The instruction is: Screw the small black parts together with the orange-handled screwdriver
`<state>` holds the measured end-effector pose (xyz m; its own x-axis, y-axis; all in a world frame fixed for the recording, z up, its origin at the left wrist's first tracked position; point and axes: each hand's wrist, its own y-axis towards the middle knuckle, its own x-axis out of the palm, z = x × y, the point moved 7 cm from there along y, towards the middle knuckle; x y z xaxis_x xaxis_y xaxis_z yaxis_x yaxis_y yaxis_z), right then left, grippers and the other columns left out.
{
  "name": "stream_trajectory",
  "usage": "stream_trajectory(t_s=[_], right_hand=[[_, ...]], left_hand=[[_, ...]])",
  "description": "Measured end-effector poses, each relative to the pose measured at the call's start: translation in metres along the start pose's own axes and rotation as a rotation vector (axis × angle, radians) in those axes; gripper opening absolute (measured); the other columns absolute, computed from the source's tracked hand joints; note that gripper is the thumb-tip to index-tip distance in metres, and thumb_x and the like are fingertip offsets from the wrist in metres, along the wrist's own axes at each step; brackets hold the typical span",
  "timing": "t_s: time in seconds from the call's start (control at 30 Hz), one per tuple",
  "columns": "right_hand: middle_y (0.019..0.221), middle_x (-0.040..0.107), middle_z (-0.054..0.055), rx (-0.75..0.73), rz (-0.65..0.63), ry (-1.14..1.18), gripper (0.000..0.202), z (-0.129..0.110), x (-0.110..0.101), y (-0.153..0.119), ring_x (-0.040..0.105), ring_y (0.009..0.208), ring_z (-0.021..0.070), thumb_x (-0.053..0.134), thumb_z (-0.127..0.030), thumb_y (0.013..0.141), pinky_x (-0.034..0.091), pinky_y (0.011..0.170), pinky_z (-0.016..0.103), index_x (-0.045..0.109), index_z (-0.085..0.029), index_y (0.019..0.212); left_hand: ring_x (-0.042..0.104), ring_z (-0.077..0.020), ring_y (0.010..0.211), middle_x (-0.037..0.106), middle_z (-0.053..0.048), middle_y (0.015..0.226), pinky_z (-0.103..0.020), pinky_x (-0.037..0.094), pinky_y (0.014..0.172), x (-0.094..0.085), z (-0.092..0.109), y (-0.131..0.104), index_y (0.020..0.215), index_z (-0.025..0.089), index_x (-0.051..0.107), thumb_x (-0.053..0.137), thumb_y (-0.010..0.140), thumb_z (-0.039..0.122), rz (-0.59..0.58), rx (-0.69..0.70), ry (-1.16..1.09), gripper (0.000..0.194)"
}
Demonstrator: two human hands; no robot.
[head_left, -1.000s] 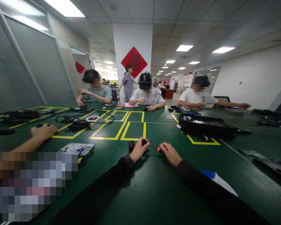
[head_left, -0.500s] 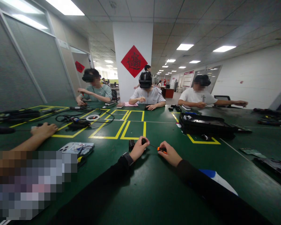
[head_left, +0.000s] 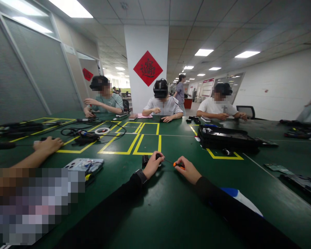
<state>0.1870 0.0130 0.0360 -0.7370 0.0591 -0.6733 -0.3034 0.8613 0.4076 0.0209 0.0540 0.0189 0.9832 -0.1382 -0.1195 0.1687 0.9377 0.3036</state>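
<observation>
Head view: your left hand (head_left: 152,165) was curled closed round a small black part (head_left: 158,156). Your right hand (head_left: 188,171) gripped an orange-and-black screwdriver (head_left: 175,164), its thin shaft spanning the gap between your 2 hands; whether it touched the part was too small to tell. A black tray (head_left: 217,141) lay beyond your right hand.

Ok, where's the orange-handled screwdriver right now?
Head view, just right of and below centre: the orange-handled screwdriver is in the grip of the right hand, shaft pointing left toward the small black part at the left hand.
</observation>
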Motion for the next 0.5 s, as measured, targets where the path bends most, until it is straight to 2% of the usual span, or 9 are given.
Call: stream_trajectory(t_s=[0.1, 0.3, 0.37, 0.43, 0.5], right_hand=[[0.073, 0.055, -0.002, 0.002, -0.045, 0.063, 0.013, -0.0017, 0.0039, -0.0015, 0.051, 0.067, 0.0121, 0.052, -0.025, 0.072, 0.039, 0.064, 0.025, 0.045, -0.018, 0.080], [0.082, 0.057, 0.002, 0.036, -0.002, 0.040, 0.020, 0.0002, 0.0030, 0.0002, 0.052, 0.077, 0.0139, 0.051, -0.022, 0.072, 0.040, 0.071, 0.028, 0.049, -0.018, 0.092], [0.085, 0.057, 0.004, 0.015, 0.020, -0.035, 0.012, -0.0014, 0.0008, 0.0013, 0.051, 0.083, 0.0154, 0.047, -0.021, 0.074, 0.038, 0.077, 0.030, 0.055, -0.017, 0.083], [0.085, 0.057, 0.005, -0.033, 0.013, -0.087, 0.014, -0.0046, 0.0004, 0.0019, 0.049, 0.087, 0.0163, 0.044, -0.020, 0.076, 0.036, 0.081, 0.032, 0.057, -0.017, 0.072], [0.085, 0.057, 0.005, -0.054, 0.004, -0.091, 0.014, -0.0055, 0.0003, 0.0018, 0.050, 0.086, 0.0161, 0.045, -0.019, 0.075, 0.037, 0.081, 0.032, 0.057, -0.017, 0.070]], left_hand=[[0.051, -0.0106, 0.068, 0.053, 0.000, 0.072, -0.023, 0.040, 0.062, 0.0009, -0.0002, -0.0003, 0.086, 0.017, 0.049, 0.050, 0.072, 0.033, -0.012, -0.020, -0.007, 0.021], [0.050, -0.0106, 0.070, 0.054, -0.001, 0.079, -0.021, 0.040, 0.061, 0.0005, 0.0052, -0.0035, 0.084, 0.017, 0.050, 0.053, 0.070, 0.034, 0.002, -0.007, 0.017, 0.023], [0.049, -0.0098, 0.068, 0.054, -0.001, 0.079, -0.021, 0.040, 0.060, 0.0000, 0.0056, -0.0038, 0.085, 0.017, 0.050, 0.053, 0.071, 0.034, 0.009, -0.001, 0.025, 0.022], [0.049, -0.0094, 0.067, 0.053, 0.000, 0.077, -0.020, 0.039, 0.058, 0.0000, 0.0049, -0.0037, 0.085, 0.017, 0.050, 0.053, 0.071, 0.035, 0.009, 0.005, 0.033, 0.023], [0.049, -0.0095, 0.066, 0.053, 0.000, 0.076, -0.020, 0.039, 0.056, 0.0001, 0.0032, -0.0034, 0.085, 0.017, 0.050, 0.053, 0.070, 0.036, 0.006, 0.001, 0.031, 0.024]])
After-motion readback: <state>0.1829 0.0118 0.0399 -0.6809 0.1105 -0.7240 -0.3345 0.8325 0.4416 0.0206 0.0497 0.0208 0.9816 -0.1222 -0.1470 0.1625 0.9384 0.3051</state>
